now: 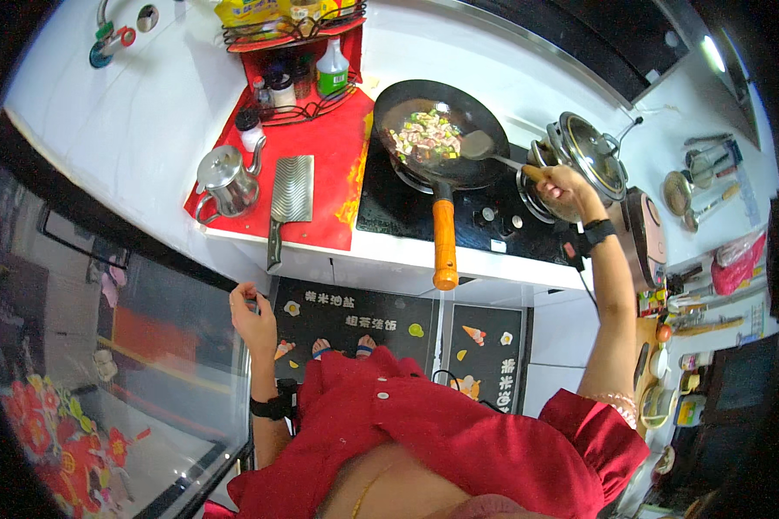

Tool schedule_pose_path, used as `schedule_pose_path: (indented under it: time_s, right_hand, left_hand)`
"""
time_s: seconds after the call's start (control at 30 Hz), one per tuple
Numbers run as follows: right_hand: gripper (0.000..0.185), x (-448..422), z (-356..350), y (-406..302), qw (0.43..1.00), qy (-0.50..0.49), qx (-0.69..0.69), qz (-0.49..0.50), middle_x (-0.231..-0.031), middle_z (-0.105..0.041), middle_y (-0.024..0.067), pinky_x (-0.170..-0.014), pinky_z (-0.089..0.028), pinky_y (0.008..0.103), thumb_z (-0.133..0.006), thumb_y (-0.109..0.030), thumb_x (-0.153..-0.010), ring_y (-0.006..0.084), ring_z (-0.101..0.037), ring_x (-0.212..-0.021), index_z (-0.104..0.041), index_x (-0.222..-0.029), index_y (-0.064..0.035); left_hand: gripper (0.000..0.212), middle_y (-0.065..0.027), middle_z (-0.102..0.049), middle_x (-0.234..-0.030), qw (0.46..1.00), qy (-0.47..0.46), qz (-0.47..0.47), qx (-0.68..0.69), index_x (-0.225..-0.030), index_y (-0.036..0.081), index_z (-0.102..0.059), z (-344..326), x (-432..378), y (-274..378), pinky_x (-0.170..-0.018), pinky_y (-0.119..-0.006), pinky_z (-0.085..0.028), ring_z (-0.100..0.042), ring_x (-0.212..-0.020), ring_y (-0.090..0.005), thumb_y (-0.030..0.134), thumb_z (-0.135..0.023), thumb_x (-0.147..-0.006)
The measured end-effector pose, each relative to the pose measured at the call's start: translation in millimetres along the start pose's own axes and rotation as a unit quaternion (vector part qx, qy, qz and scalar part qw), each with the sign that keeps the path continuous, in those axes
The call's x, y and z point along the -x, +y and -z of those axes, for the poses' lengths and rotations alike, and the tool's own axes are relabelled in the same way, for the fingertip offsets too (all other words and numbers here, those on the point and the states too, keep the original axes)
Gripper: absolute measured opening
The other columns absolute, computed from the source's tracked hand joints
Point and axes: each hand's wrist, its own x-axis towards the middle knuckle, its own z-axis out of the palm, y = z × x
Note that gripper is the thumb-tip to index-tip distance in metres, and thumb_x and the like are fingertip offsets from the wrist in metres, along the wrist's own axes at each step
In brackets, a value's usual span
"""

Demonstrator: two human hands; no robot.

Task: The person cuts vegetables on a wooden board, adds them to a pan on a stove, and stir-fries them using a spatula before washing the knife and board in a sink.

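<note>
My right hand (561, 188) is closed around the wooden handle of a metal wok spatula (477, 145). The spatula's blade rests inside a black wok (396, 104), at the right edge of a heap of sliced meat with green pieces (426, 136). The wok's orange wooden handle (445, 243) points towards me, past the counter's front edge, with no hand on it. My left hand (253, 314) hangs in the air in front of the counter, left of my body. Its fingers are loosely bent and nothing shows in them.
A cleaver (293, 191) lies on the red mat (334, 130), its handle jutting over the edge. Beside it stand a steel pot with a spout (227, 178) and a white-bodied jar (250, 133). Right of the wok are a glass-lidded pot (591, 156) and a rice cooker (646, 237).
</note>
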Motion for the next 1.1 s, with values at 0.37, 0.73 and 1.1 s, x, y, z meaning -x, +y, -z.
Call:
schedule_pose_path:
  time_s: [0.37,0.73,1.1]
  right_hand:
    - [0.045,1.1,-96.0,-10.2,0.850,0.147,0.460,0.208,-0.061,-0.059,0.0063,-0.044,-0.042,0.0271,-0.058,-0.043,-0.084,0.0124,-0.052,-0.047,-0.064,-0.104,-0.0032]
    - [0.033,110.3,-107.7,-10.5,0.688,0.246,0.598,0.329,-0.095,-0.063,0.0188,-0.074,-0.049,0.0365,-0.060,-0.024,-0.079,0.0330,-0.063,-0.086,-0.062,-0.107,-0.0063]
    - [0.034,89.4,-112.1,-10.1,0.685,0.188,0.641,0.291,-0.092,-0.065,0.0179,-0.074,-0.049,0.0349,-0.061,-0.027,-0.078,0.0283,-0.064,-0.084,-0.063,-0.106,-0.0074]
  left_hand:
    - [0.022,-0.0111,-0.055,-0.087,1.000,0.022,0.013,-0.010,-0.098,0.001,-0.053,18.7,8.0,1.1,-0.069,-0.032,-0.042,-0.054,-0.081,-0.0242,-0.001,-0.055,-0.076]
    - [0.023,-0.0096,-0.056,-0.087,0.996,0.026,0.023,0.081,-0.099,0.002,-0.053,14.7,14.4,-23.3,-0.070,-0.031,-0.042,-0.055,-0.082,-0.0223,0.000,-0.056,-0.076]
    - [0.023,-0.0099,-0.054,-0.092,0.993,0.038,0.063,0.089,-0.099,0.001,-0.053,12.4,20.8,-33.3,-0.068,-0.030,-0.042,-0.054,-0.083,-0.0217,-0.002,-0.053,-0.076]
